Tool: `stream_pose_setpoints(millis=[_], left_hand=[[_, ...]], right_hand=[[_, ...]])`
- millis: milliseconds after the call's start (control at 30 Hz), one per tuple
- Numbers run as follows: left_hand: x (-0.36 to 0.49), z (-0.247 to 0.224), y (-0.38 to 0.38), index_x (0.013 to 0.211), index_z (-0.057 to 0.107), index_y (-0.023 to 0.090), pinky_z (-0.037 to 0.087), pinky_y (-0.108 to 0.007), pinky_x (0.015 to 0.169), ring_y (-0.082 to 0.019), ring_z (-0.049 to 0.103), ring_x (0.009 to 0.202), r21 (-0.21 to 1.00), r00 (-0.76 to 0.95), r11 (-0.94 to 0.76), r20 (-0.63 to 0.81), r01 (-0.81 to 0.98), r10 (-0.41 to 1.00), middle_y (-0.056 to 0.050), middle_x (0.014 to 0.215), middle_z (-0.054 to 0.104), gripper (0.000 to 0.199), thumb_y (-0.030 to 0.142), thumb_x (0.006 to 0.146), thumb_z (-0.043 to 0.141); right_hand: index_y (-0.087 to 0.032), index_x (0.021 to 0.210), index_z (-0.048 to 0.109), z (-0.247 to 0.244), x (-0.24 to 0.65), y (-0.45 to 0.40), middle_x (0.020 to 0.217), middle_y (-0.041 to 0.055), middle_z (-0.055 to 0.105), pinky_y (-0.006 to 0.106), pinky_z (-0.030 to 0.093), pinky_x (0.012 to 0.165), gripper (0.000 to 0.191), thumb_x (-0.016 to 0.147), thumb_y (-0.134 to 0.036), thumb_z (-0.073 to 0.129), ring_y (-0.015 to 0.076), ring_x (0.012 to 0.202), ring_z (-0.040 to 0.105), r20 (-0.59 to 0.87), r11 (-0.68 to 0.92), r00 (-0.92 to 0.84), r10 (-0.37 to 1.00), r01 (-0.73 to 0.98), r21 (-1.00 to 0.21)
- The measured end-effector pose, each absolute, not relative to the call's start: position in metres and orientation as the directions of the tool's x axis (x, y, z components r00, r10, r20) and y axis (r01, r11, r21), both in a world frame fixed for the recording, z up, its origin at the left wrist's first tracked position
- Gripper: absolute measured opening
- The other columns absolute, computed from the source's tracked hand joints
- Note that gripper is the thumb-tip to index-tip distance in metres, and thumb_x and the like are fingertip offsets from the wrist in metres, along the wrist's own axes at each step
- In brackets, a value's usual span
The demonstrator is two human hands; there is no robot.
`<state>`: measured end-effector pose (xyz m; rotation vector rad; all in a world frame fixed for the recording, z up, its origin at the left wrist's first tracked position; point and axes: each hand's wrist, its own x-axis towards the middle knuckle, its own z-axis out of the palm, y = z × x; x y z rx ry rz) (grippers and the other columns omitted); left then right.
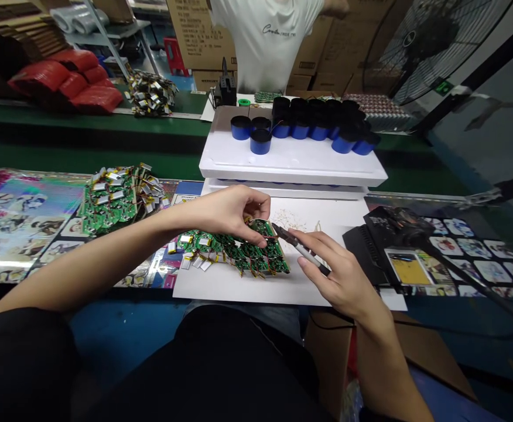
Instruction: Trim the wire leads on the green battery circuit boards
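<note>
A green circuit board panel (256, 258) with wires and small silver battery cells (204, 241) lies over white sheeting (239, 290). My left hand (239, 217) grips its upper part, thumb on the front and fingers curled behind. In my right hand (335, 266) is a slim grey tool with a black tip (311, 255), held between thumb and fingers. Its tip is beside the board's upper right edge, near a red wire. Whether the tip touches the wire is too small to tell.
White foam trays (294, 167) with blue-black cylinders (260, 142) stand behind the board. More boards (109, 202) are stacked at left. A black device (377, 246) sits at right. A person in a white shirt (267, 44) stands opposite; a fan (432, 35) is upper right.
</note>
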<state>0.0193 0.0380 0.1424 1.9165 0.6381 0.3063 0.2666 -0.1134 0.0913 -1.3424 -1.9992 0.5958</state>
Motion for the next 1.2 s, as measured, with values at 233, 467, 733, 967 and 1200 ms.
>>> stream_pose_setpoints(millis=[233,467,733,967,1200], left_hand=[[0.019,0.143,0.041,0.072,0.069,0.022,0.034,-0.027,0.053,-0.017,0.053,0.059,0.874,0.855,-0.368,-0.096,0.318,0.510,0.000,0.064,0.061,0.032,0.041,0.067,0.094],[0.021,0.142,0.044,0.070,0.075,0.020,0.047,-0.029,0.055,-0.021,0.064,0.059,0.934,0.803,-0.210,-0.116,0.288,0.585,-0.001,0.063,0.065,0.037,0.027,0.047,0.103],[-0.018,0.154,0.030,0.102,0.080,0.018,0.057,-0.026,0.083,-0.018,0.073,0.093,0.870,0.427,-0.483,0.476,-0.101,0.769,-0.005,0.099,0.077,0.029,0.017,0.074,0.090],[0.000,0.067,-0.095,0.095,0.082,0.033,0.062,-0.035,0.067,-0.028,0.078,0.080,0.989,0.942,-0.147,0.069,-0.021,0.327,-0.007,0.083,0.079,0.022,0.049,0.095,0.069],[0.069,-0.091,-0.148,0.119,0.075,0.020,0.059,-0.040,0.099,-0.033,0.072,0.118,0.759,0.897,-0.502,-0.433,0.414,0.084,-0.015,0.125,0.074,0.027,0.021,0.092,0.069]], right_hand=[[-0.030,0.151,0.061,0.092,0.267,-0.114,0.131,0.0093,0.071,0.044,0.057,0.105,0.045,0.105,-0.029,0.058,0.0275,0.121,0.069,0.257,0.363,-0.256,0.932,0.627,-0.690],[-0.026,0.141,0.070,0.086,0.265,-0.112,0.117,0.0091,0.080,0.044,0.059,0.101,0.039,0.105,-0.032,0.058,0.0260,0.105,0.074,0.282,0.379,-0.257,0.924,0.539,-0.752],[-0.019,0.131,0.076,0.061,0.269,-0.114,0.103,0.0099,0.078,0.042,0.061,0.082,0.040,0.103,-0.045,0.062,0.0258,0.092,0.073,0.172,0.170,-0.024,0.985,0.335,-0.927],[-0.021,0.131,0.075,0.049,0.282,-0.109,0.098,0.0068,0.073,0.035,0.055,0.066,0.042,0.100,-0.048,0.066,0.0189,0.075,0.064,0.198,0.148,0.149,0.969,0.291,-0.945],[-0.024,0.125,0.076,0.062,0.288,-0.102,0.093,0.0035,0.066,0.032,0.047,0.059,0.034,0.101,-0.044,0.065,0.0145,0.067,0.054,0.237,0.187,0.204,0.950,0.239,-0.953]])
